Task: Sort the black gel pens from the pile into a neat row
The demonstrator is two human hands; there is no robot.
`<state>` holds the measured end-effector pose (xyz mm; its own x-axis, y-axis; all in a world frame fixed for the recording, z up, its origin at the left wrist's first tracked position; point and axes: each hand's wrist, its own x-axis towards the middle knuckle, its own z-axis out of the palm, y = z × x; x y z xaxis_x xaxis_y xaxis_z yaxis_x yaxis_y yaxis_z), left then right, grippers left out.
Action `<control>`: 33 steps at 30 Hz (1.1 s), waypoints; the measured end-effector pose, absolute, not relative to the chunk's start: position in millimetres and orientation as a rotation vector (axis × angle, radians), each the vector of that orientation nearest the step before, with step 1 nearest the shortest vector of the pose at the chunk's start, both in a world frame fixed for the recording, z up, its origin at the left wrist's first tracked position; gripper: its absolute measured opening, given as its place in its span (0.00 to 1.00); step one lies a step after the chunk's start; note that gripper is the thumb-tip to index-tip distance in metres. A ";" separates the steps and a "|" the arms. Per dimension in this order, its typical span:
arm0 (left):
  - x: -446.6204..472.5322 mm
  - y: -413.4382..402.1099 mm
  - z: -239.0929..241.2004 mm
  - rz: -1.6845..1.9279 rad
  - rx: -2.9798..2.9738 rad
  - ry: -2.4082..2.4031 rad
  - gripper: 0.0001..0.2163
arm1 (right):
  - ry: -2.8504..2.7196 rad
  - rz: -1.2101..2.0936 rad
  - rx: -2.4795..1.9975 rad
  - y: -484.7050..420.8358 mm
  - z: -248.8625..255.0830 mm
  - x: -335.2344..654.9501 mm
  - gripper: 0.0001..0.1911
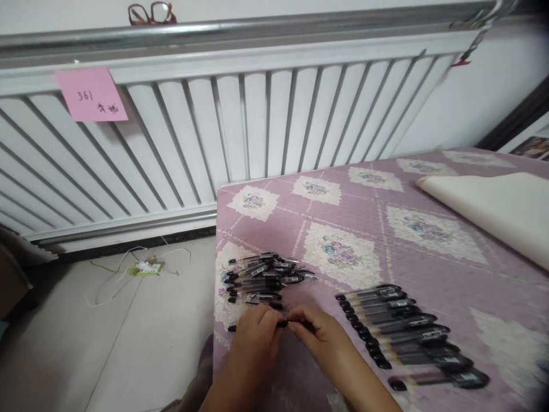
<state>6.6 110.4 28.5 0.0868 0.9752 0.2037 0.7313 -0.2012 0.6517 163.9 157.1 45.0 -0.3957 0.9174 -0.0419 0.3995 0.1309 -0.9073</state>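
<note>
My left hand (254,337) and my right hand (319,335) meet near the front of the purple flowered bedspread (429,269), both pinched on one black pen (283,324) held level between them. Just beyond the hands lies a loose heap of black pens (263,276). To the right, several black pens (405,332) lie side by side in a slanted row, with a lone black cap (397,384) at its near end.
A white radiator (240,126) covers the wall behind, with a pink sticky note (91,94) on it and red glasses (151,12) on the sill. A cream sheet (497,209) lies at the right. A power strip with cords (146,267) sits on the floor.
</note>
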 end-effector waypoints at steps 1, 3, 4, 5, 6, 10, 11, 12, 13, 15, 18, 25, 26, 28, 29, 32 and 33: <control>6.9 110.6 27.7 0.877 1.994 1.673 0.09 | -1.877 1.208 -1.270 157.0 44.7 164.1 0.06; 7.0 111.1 27.5 0.886 2.001 1.660 0.09 | -1.897 1.157 -1.283 156.6 45.7 164.4 0.05; 7.0 111.6 27.9 0.889 2.006 1.656 0.09 | -1.911 1.132 -1.290 156.4 46.8 164.6 0.06; 6.9 112.1 28.6 0.892 2.012 1.652 0.09 | -1.923 1.112 -1.296 156.2 48.2 164.9 0.07; 6.9 112.7 29.4 0.894 2.017 1.650 0.09 | -1.929 1.100 -1.298 156.0 49.6 165.4 0.09; 7.5 114.6 32.6 0.882 2.005 1.645 0.10 | -1.846 1.164 -1.297 154.3 52.9 169.2 0.10; 7.8 114.9 32.9 0.882 1.996 1.646 0.10 | -1.811 1.194 -1.302 153.7 52.7 170.4 0.10; 8.1 115.0 32.8 0.886 1.987 1.644 0.10 | -1.787 1.227 -1.302 153.1 52.1 171.5 0.10; 8.4 115.0 32.3 0.894 1.980 1.640 0.10 | -1.778 1.255 -1.295 152.4 51.3 172.3 0.10; 9.1 114.9 30.4 0.905 1.976 1.630 0.10 | -1.799 1.273 -1.269 151.6 50.1 173.1 0.08; 9.8 114.8 27.4 0.903 1.983 1.618 0.10 | -1.883 1.215 -1.260 151.5 50.3 172.0 0.07; 10.3 115.3 27.0 0.876 1.968 1.612 0.10 | -1.914 1.113 -1.307 151.9 50.8 168.5 0.08; 10.5 115.0 27.0 0.877 1.966 1.613 0.10 | -1.902 1.140 -1.292 151.5 49.9 168.4 0.08; 10.5 114.0 26.8 0.882 1.962 1.607 0.10 | -1.892 1.183 -1.262 151.0 48.1 168.8 0.09; 10.3 113.5 26.7 0.889 1.962 1.603 0.10 | -1.888 1.192 -1.252 151.0 47.5 169.2 0.08; 7.5 113.3 27.2 0.907 1.982 1.616 0.11 | -1.840 1.187 -1.267 152.5 48.0 171.5 0.08; 6.2 113.8 28.0 0.891 2.000 1.634 0.12 | -1.814 1.183 -1.285 153.3 48.7 172.5 0.08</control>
